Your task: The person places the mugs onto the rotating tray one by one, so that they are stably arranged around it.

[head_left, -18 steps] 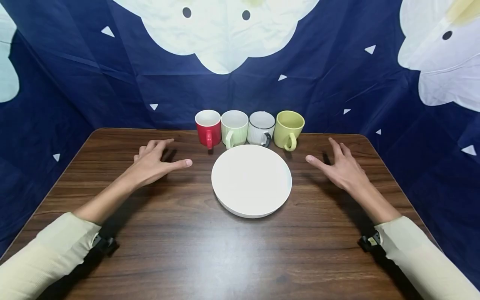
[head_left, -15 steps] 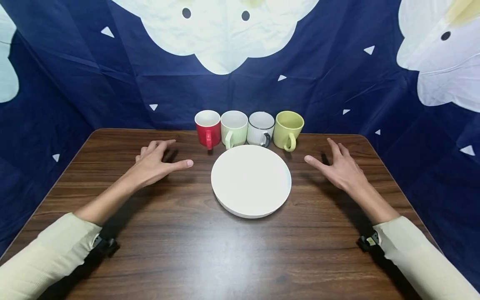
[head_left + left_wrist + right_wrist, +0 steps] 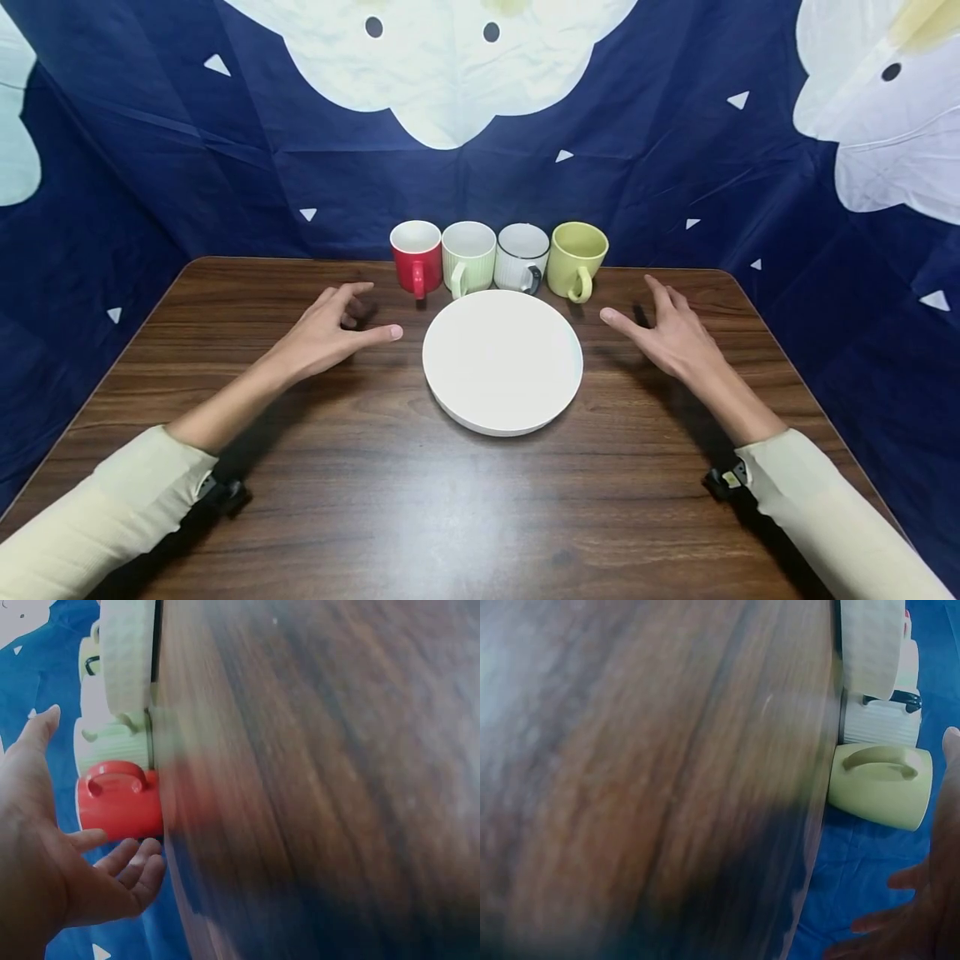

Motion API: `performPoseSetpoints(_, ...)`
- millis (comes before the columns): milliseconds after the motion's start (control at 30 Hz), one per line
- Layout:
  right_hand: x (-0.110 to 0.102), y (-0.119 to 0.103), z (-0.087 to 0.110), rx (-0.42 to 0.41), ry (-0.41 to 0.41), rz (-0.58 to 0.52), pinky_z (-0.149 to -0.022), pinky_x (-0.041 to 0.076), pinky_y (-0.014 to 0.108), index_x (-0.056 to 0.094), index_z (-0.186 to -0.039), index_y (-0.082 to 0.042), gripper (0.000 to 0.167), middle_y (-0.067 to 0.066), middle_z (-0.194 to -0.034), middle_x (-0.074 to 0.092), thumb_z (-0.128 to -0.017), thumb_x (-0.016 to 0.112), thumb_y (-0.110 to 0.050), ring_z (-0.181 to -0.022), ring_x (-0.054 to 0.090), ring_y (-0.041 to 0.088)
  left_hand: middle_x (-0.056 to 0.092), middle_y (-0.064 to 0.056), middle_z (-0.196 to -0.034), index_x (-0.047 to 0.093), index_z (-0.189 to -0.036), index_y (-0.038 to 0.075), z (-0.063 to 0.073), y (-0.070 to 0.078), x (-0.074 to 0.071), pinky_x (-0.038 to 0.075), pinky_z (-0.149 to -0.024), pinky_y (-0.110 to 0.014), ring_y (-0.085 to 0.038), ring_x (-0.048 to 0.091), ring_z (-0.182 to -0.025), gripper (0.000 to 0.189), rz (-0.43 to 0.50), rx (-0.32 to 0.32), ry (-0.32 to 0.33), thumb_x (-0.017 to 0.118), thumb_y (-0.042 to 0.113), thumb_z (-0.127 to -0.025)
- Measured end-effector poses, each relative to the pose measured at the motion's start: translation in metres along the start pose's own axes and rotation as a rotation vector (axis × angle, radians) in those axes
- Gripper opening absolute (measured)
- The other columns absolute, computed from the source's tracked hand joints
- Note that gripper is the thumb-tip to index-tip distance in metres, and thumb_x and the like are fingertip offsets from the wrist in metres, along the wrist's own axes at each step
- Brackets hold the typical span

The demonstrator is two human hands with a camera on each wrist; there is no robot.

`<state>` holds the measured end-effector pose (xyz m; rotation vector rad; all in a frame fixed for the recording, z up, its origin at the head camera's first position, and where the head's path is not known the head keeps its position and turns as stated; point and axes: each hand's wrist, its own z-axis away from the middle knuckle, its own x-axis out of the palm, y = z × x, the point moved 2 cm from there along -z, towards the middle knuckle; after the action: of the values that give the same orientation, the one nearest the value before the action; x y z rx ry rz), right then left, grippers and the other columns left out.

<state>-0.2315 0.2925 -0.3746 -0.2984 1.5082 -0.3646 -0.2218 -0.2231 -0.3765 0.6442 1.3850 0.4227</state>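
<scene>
A round white dish (image 3: pixel 502 362) with a low rim lies mid-table in the head view. Behind it, mugs stand in a row with handles toward me: a red mug (image 3: pixel 417 260), a pale green ribbed mug (image 3: pixel 469 258), a white mug (image 3: pixel 522 257) with a dark rim and handle, and a yellow-green mug (image 3: pixel 577 260). My left hand (image 3: pixel 330 332) hovers left of the dish, thumb spread, holding nothing; the red mug (image 3: pixel 120 802) is nearest it in the left wrist view. On the right, my right hand (image 3: pixel 671 333) is likewise spread, closest to the yellow-green mug (image 3: pixel 881 784).
Everything stands on a dark wood-grain table (image 3: pixel 480 508) with rounded far corners. A navy cloth (image 3: pixel 345 183) with white cloud shapes hangs behind and along both sides. Each wrist carries a small black camera (image 3: pixel 232 497) under a cream sleeve (image 3: pixel 120 500).
Both hands have moved slightly inward toward the dish, the left one farther to the right than the right one to the left. Dish and mugs stay in place.
</scene>
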Motion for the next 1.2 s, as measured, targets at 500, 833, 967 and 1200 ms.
performPoseSetpoints(500, 0.003, -0.013, -0.003, -0.036, 0.001, -0.058, -0.129, 0.031, 0.081, 0.015, -0.182, -0.016, 0.123, 0.03, -0.184, 0.024, -0.096, 0.05, -0.096, -0.167, 0.03, 0.058, 0.069, -0.01, -0.12, 0.051, -0.166, 0.02, 0.0, 0.009, 0.011, 0.051, -0.093, -0.038, -0.028, 0.066, -0.11, 0.091, 0.069, 0.017, -0.02, 0.082, 0.069, -0.095)
performPoseSetpoints(833, 0.004, -0.024, -0.003, -0.032, 0.0, -0.076, -0.13, 0.032, 0.079, 0.018, -0.182, -0.014, 0.123, 0.031, -0.183, 0.027, -0.096, 0.05, -0.097, -0.167, 0.031, 0.056, 0.067, -0.012, -0.116, 0.054, -0.162, 0.017, 0.004, 0.018, 0.023, 0.063, -0.073, -0.034, -0.025, 0.071, -0.088, 0.082, 0.228, 0.021, -0.096, 0.086, 0.055, -0.097)
performPoseSetpoints(967, 0.005, -0.026, -0.004, -0.037, 0.004, -0.076, -0.13, 0.033, 0.079, 0.018, -0.182, -0.014, 0.123, 0.032, -0.182, 0.028, -0.096, 0.049, -0.097, -0.166, 0.032, 0.056, 0.065, -0.015, -0.115, 0.052, -0.163, 0.015, 0.004, 0.02, 0.027, 0.066, -0.067, -0.036, -0.025, 0.073, -0.077, 0.083, 0.299, 0.0, -0.129, 0.088, 0.051, -0.097)
performPoseSetpoints(1200, 0.008, -0.031, -0.006, -0.031, -0.004, -0.083, -0.13, 0.033, 0.078, 0.017, -0.182, -0.016, 0.124, 0.032, -0.182, 0.028, -0.095, 0.048, -0.098, -0.167, 0.033, 0.056, 0.064, -0.021, -0.125, 0.051, -0.163, 0.009, 0.005, 0.023, 0.033, 0.071, -0.073, -0.04, -0.027, 0.079, -0.087, 0.079, 0.394, 0.002, -0.143, 0.088, 0.04, -0.1)
